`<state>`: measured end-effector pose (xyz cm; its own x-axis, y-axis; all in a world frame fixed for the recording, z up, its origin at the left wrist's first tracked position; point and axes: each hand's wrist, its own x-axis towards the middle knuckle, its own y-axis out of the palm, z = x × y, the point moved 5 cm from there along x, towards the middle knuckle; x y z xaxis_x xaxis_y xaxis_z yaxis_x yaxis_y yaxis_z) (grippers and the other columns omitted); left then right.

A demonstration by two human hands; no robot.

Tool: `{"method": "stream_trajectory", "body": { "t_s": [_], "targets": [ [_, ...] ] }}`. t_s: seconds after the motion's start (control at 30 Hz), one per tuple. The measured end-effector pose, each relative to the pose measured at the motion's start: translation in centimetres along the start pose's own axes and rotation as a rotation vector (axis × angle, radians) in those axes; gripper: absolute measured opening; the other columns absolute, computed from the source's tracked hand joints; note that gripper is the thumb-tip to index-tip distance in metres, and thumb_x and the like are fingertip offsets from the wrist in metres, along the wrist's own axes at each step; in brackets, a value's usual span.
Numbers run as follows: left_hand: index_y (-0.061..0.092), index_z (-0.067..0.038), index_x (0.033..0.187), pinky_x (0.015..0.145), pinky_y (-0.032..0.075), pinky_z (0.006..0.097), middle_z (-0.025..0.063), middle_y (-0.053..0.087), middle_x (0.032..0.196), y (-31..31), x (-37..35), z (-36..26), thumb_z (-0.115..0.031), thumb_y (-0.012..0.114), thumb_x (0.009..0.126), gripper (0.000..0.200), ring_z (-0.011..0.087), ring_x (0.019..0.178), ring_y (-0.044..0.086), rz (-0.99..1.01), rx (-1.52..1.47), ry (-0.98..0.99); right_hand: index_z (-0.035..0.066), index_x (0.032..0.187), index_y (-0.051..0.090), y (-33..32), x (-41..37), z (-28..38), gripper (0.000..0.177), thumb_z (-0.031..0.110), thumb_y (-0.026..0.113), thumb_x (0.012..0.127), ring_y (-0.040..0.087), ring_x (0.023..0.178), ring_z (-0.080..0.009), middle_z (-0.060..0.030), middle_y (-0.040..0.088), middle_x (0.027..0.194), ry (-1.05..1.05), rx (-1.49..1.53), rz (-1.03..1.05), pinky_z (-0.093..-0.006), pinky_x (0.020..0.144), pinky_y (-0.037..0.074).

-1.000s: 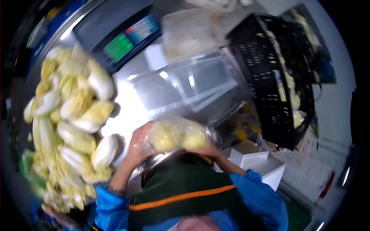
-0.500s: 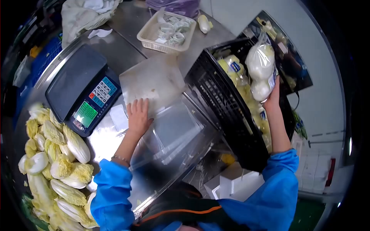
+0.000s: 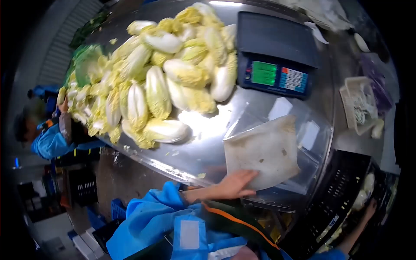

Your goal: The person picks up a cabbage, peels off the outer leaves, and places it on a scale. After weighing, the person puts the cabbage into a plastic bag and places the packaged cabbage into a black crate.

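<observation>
My left hand (image 3: 237, 183) is at the lower left edge of a worn, stained plastic sheet (image 3: 264, 156) on the metal table, fingers stretched out and touching it. Under and around the sheet lie clear plastic bags (image 3: 318, 167). At the lower right, my right hand (image 3: 368, 212) reaches into a black crate (image 3: 329, 195), right beside a bagged pale cabbage (image 3: 360, 200). Its fingers are dim and small there, and I cannot tell whether they still grip the bag. More bagged pieces lie in the crate.
A heap of napa cabbages (image 3: 158, 93) covers the table's left part. Behind the sheet stands a digital scale (image 3: 277, 52) with a lit green display. A white basket (image 3: 357, 106) with tape rolls is at right. A co-worker (image 3: 54, 134) in blue handles leaves at far left.
My view has swung left, bringing the cabbage heap and co-worker in. My right hand and the bagged cabbage are now lower in the crate. My left hand stays at the sheet's edge.
</observation>
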<state>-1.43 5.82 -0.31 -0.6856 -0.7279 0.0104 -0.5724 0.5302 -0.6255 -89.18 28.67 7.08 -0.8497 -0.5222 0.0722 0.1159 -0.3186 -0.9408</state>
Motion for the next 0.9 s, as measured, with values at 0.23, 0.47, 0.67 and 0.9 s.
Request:
{"method": "stream_trajectory", "body": {
  "t_s": [0.23, 0.47, 0.67, 0.9],
  "targets": [
    [0.031, 0.000, 0.130, 0.089, 0.033, 0.0508, 0.0187, 0.042, 0.122, -23.1, -9.0, 12.6, -0.023, 0.068, 0.068, 0.075, 0.0354, 0.112, 0.040, -0.615, 0.768, -0.560, -0.001, 0.112, 0.056, 7.4, -38.4, 46.7, 0.025, 0.010, 0.045, 0.093, 0.057, 0.097, -0.0215, -0.0146, 0.058, 0.111, -0.695, 0.567, 0.066, -0.0309, 0.088, 0.045],
    [0.042, -0.007, 0.125, 0.093, 0.034, 0.0461, 0.0148, 0.047, 0.118, -19.1, -9.9, 17.2, -0.015, 0.073, 0.059, 0.073, 0.0306, 0.113, 0.043, -0.127, 0.844, -0.226, 0.003, 0.106, 0.059, 21.1, -68.7, 63.7, 0.024, 0.001, 0.056, 0.083, 0.061, 0.086, -0.0158, -0.0079, 0.063, 0.100, -1.054, 0.641, 1.082, -0.0302, 0.075, 0.050],
    [0.041, -0.005, 0.128, 0.089, 0.043, 0.0358, 0.0126, 0.054, 0.116, -28.9, -11.2, 13.3, -0.019, 0.074, 0.068, 0.070, 0.0258, 0.107, 0.053, -0.236, -0.320, -0.497, 0.005, 0.127, 0.040, 23.0, -66.3, 66.6, 0.050, 0.015, 0.061, 0.083, 0.057, 0.097, -0.0200, -0.0124, 0.056, 0.113, -0.164, 1.086, 1.310, -0.0318, 0.080, 0.046],
    [0.033, -0.001, 0.134, 0.097, 0.039, 0.0351, 0.0114, 0.047, 0.127, -28.4, -10.5, 14.7, -0.032, 0.062, 0.084, 0.065, 0.0213, 0.116, 0.047, -0.457, -1.609, -0.354, 0.004, 0.142, 0.012, 22.9, -68.8, 76.1, 0.090, 0.025, 0.069, 0.076, 0.033, 0.127, -0.0237, -0.0165, 0.032, 0.138, -0.242, 1.140, 1.694, -0.0342, 0.104, 0.026]
  ]
}}
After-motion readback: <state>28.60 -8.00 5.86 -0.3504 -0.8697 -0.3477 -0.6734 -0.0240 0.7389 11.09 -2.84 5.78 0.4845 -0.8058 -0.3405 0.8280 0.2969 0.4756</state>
